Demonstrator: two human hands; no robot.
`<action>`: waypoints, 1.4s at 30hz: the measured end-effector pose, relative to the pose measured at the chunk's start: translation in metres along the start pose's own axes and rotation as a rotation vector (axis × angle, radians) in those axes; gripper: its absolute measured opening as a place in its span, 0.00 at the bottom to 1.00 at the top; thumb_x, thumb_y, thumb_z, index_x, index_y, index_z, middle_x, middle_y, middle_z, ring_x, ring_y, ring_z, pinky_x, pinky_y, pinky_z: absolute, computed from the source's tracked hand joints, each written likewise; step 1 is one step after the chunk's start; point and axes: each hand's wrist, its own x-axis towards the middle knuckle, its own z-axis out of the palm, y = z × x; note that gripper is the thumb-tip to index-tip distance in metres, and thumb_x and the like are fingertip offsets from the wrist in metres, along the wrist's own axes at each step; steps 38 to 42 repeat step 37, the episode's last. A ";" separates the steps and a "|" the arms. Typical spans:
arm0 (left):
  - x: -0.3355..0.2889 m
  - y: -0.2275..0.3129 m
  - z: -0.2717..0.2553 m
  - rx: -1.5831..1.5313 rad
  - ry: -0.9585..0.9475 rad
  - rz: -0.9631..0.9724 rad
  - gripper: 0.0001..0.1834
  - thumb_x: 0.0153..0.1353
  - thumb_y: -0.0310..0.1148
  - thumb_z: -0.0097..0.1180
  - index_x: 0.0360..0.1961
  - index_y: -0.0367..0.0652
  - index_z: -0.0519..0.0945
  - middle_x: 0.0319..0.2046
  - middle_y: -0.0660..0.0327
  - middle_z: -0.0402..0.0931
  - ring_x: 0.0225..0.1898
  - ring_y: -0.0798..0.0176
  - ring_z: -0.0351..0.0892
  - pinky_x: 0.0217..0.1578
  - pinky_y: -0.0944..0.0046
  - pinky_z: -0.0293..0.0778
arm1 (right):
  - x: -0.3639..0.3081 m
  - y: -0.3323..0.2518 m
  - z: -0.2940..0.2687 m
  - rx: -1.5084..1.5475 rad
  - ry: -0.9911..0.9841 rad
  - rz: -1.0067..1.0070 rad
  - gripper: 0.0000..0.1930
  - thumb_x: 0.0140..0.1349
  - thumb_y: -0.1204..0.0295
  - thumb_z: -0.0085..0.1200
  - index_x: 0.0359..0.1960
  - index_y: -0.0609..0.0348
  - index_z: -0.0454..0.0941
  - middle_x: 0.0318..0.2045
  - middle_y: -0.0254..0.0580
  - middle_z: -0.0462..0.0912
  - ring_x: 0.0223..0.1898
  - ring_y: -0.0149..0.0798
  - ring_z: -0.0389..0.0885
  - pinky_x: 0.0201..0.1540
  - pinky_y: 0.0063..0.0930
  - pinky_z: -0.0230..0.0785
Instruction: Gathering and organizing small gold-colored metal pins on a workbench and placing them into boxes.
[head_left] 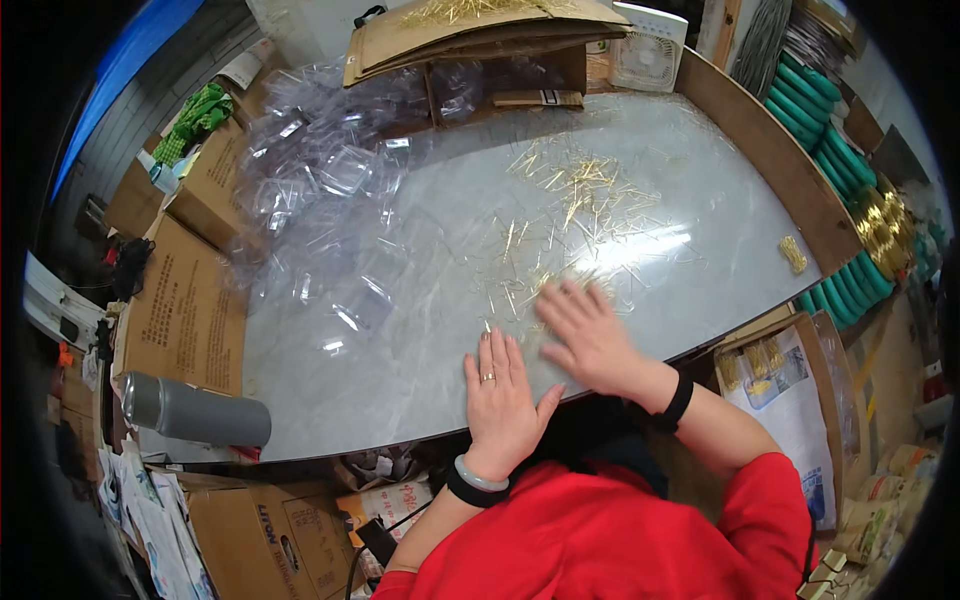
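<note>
My left hand (pixel 503 405) lies flat near the front edge of the grey tabletop (pixel 420 370), fingers stretched out and a ring on one of them. Just to its right, my right hand (pixel 590 338) is spread over the nearest thin gold-coloured wire pieces (pixel 590 185), slightly blurred. Both palms face down, and nothing shows in either grip; what lies under the right palm is hidden. The wire pieces are strewn loosely from my fingertips toward the back of the table. A small bundle of gold wire pieces (pixel 793 254) rests near the right edge.
Clear plastic cases (pixel 345 175) are heaped on the left side. A grey bottle (pixel 200 412) lies at the front left. Cardboard (pixel 480 38) and a white fan (pixel 648 52) stand at the back. Right of the table are green coils (pixel 845 165) and an open box (pixel 822 430) holding gold bundles.
</note>
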 end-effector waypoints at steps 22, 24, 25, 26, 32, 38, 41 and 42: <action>0.001 -0.005 0.000 -0.048 -0.065 0.018 0.51 0.67 0.56 0.56 0.73 0.21 0.53 0.73 0.32 0.52 0.76 0.34 0.50 0.73 0.36 0.45 | -0.015 -0.029 -0.008 0.665 0.066 0.031 0.24 0.58 0.79 0.58 0.59 0.58 0.76 0.62 0.54 0.74 0.67 0.58 0.70 0.67 0.46 0.67; 0.001 -0.006 -0.001 -0.070 -0.064 0.007 0.52 0.67 0.57 0.57 0.73 0.21 0.52 0.74 0.33 0.52 0.76 0.35 0.49 0.74 0.36 0.44 | -0.013 -0.026 -0.013 0.720 0.038 0.072 0.26 0.57 0.79 0.59 0.60 0.56 0.76 0.62 0.54 0.74 0.66 0.57 0.71 0.66 0.46 0.68; 0.001 -0.006 -0.003 -0.087 -0.067 0.003 0.53 0.67 0.57 0.57 0.73 0.21 0.52 0.74 0.33 0.52 0.77 0.35 0.49 0.74 0.36 0.45 | -0.012 -0.017 -0.021 0.643 0.025 0.068 0.27 0.57 0.79 0.59 0.61 0.56 0.75 0.62 0.53 0.74 0.64 0.56 0.73 0.64 0.46 0.69; 0.002 -0.006 -0.004 -0.104 -0.071 0.003 0.53 0.66 0.57 0.57 0.73 0.21 0.52 0.74 0.33 0.52 0.77 0.35 0.49 0.74 0.36 0.45 | -0.010 -0.009 -0.029 0.565 0.014 0.066 0.27 0.56 0.79 0.60 0.61 0.56 0.75 0.62 0.53 0.74 0.62 0.56 0.74 0.63 0.45 0.70; 0.013 -0.008 -0.002 -0.144 -0.059 0.000 0.53 0.66 0.56 0.59 0.74 0.24 0.51 0.74 0.35 0.52 0.77 0.37 0.49 0.74 0.38 0.46 | 0.014 0.008 -0.047 0.231 -0.161 -0.142 0.23 0.59 0.76 0.59 0.59 0.56 0.75 0.57 0.49 0.75 0.53 0.53 0.76 0.54 0.41 0.73; 0.013 -0.017 0.005 -0.112 -0.051 -0.042 0.50 0.65 0.51 0.61 0.76 0.30 0.52 0.76 0.41 0.52 0.77 0.38 0.49 0.75 0.39 0.46 | 0.035 -0.004 -0.024 0.469 -0.256 -0.175 0.21 0.58 0.76 0.60 0.55 0.56 0.76 0.55 0.50 0.76 0.56 0.54 0.77 0.55 0.41 0.73; 0.013 -0.017 0.005 -0.112 -0.051 -0.042 0.50 0.65 0.51 0.61 0.76 0.30 0.52 0.76 0.41 0.52 0.77 0.38 0.49 0.75 0.39 0.46 | 0.035 -0.004 -0.024 0.469 -0.256 -0.175 0.21 0.58 0.76 0.60 0.55 0.56 0.76 0.55 0.50 0.76 0.56 0.54 0.77 0.55 0.41 0.73; 0.013 -0.017 0.005 -0.112 -0.051 -0.042 0.50 0.65 0.51 0.61 0.76 0.30 0.52 0.76 0.41 0.52 0.77 0.38 0.49 0.75 0.39 0.46 | 0.035 -0.004 -0.024 0.469 -0.256 -0.175 0.21 0.58 0.76 0.60 0.55 0.56 0.76 0.55 0.50 0.76 0.56 0.54 0.77 0.55 0.41 0.73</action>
